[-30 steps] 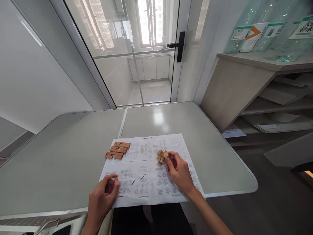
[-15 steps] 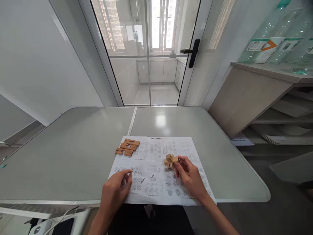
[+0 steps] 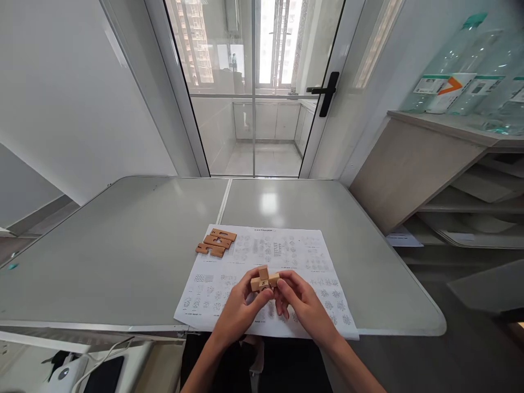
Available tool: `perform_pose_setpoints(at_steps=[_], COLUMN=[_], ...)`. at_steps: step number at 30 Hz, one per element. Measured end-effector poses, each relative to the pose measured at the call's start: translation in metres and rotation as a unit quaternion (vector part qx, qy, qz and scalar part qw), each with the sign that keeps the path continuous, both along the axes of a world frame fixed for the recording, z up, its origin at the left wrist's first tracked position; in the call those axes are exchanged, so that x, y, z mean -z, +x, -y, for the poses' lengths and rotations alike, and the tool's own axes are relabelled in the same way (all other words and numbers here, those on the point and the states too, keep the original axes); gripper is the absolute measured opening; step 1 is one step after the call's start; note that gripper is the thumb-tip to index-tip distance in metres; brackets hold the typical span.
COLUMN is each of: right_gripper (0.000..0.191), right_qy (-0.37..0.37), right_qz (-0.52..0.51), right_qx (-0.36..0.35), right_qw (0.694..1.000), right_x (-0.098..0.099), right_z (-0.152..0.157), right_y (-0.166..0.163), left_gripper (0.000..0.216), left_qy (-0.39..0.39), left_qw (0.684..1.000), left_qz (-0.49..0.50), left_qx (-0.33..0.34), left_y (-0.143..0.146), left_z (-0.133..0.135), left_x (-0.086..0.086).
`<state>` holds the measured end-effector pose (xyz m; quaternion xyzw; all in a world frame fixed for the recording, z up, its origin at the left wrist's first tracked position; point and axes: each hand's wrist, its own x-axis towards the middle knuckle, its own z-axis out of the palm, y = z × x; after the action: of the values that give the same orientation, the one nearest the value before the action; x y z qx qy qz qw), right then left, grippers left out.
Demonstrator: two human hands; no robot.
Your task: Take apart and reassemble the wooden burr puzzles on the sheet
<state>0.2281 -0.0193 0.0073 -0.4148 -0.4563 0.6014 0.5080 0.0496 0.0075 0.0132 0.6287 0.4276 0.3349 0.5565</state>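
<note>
Between both hands is a light wooden burr puzzle (image 3: 264, 278), made of interlocking blocks, with some dark marks on its near face. My left hand (image 3: 241, 308) grips it from the left, thumb across the near side. From the right, the thumb and fingers of my right hand (image 3: 301, 297) pinch one of its arms. The puzzle is held over a printed sheet (image 3: 262, 248) covered in small diagrams. On the sheet's upper left corner lie several flat brown wooden pieces (image 3: 216, 242) with cut-out slots. My fingers hide the puzzle's underside.
The sheet lies on a grey table (image 3: 155, 251) with a pale edge strip. A shelf unit (image 3: 426, 158) holding plastic bottles (image 3: 458, 82) stands at the right. Behind the table is a glass door (image 3: 254, 125). A dark phone-like slab (image 3: 104, 375) rests at lower left.
My left hand has moved right and taken hold of the burr puzzle. My right hand has brought the puzzle left and nearer to me. The view has shifted slightly.
</note>
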Motion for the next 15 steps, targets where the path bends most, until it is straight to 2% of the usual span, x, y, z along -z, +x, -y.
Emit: perform_pose_setpoints(at_steps=[5,10,12,15], right_gripper=[0.041,0.039,0.038,0.036], right_qy=[0.024,0.019,0.022,0.021], right_qz=[0.059,0.102,0.117,0.097], right_qx=[-0.018,-0.025,-0.036,-0.061], right_qw=[0.998,0.994,0.992,0.993], right_x=[0.008,0.012,0.009,0.003], right_z=[-0.004,0.003,0.006,0.008], right_y=[0.003,0.001,-0.003,-0.012], left_gripper=[0.063,0.067,0.069,0.070], left_qy=[-0.006,-0.017,-0.027,-0.037], left_qw=[1.000,0.997,0.997,0.996], left_qz=[0.022,0.044,0.058,0.082], left_qx=[-0.007,-0.058,-0.050,0.004], left_y=[-0.003,-0.007,-0.009,-0.011], left_z=[0.000,0.002,0.002,0.004], left_x=[0.012,0.019,0.019,0.015])
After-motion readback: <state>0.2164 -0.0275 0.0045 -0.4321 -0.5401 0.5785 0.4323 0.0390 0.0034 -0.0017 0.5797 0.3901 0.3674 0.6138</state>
